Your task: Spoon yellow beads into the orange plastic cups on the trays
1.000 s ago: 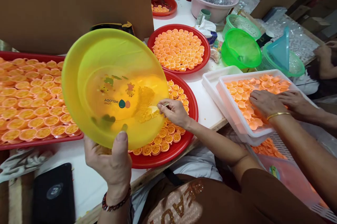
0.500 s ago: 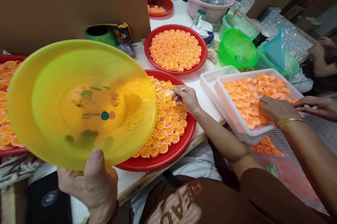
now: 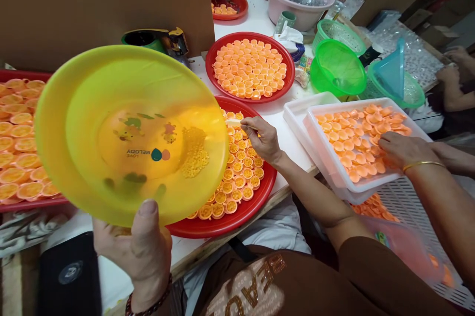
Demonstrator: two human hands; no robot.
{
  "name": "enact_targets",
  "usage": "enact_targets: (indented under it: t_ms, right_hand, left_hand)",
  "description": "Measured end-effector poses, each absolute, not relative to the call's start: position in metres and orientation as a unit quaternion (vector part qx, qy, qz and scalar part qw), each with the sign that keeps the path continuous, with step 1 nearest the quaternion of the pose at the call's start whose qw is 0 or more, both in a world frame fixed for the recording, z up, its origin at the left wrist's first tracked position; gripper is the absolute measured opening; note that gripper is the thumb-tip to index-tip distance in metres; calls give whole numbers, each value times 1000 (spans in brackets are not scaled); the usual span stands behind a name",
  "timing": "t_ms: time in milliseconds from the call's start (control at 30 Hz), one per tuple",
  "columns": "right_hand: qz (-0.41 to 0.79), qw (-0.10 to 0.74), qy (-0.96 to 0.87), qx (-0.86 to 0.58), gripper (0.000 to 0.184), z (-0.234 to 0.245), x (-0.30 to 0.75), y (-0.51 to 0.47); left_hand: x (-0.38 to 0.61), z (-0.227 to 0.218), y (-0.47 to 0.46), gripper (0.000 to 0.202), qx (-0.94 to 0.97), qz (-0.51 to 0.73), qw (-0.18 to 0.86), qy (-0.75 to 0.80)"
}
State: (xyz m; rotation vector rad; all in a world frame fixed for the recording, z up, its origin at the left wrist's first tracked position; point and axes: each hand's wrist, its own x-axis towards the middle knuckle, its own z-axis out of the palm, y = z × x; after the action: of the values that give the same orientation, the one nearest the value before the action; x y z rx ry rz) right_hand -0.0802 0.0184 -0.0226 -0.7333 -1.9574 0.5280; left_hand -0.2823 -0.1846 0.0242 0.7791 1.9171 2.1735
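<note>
My left hand [image 3: 133,251] grips the rim of a yellow plastic basin [image 3: 85,172], thumb inside, holding it tilted above the table. A small heap of yellow pellets [image 3: 195,158] lies in the basin's right side. In my right hand [image 3: 264,140] is a small pale spoon [image 3: 233,122], pinched by its handle. It is just past the basin's right rim, over a red tray [image 3: 256,212]. Small orange cups [image 3: 237,182] with yellow bits in them fill that tray, partly hidden behind the basin.
Another red tray [image 3: 291,76] of orange cups stands behind, a third red tray [image 3: 33,204] at left. A co-worker's hand [image 3: 408,150] is in a white bin [image 3: 356,187] of orange pieces at right. Green baskets [image 3: 337,71] and a pink basin [image 3: 297,12] stand farther back.
The yellow basin and my left hand have shifted right in view, showing more of the left tray. My right hand has moved slightly, its spoon now nearer the basin rim.
</note>
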Motion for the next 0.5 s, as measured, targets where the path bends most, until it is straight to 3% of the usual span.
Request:
enact_targets:
  t_ms: [167, 267, 400, 500]
  right_hand:
    - [348, 420, -775, -320, 20, -12, -107, -18]
    - [500, 367, -700, -354, 21, -17, -120, -40]
    - [699, 296, -530, -377, 35, -18, -131, -56]
    - [768, 273, -438, -378, 45, -15, -132, -55]
  left_hand:
    - [-278, 16, -183, 54, 271, 733, 97, 616]
    - [-274, 16, -184, 52, 310, 721, 86, 614]
    - [-272, 16, -184, 55, 322, 705, 105, 623]
    - [-274, 11, -185, 55, 315, 718, 110, 611]
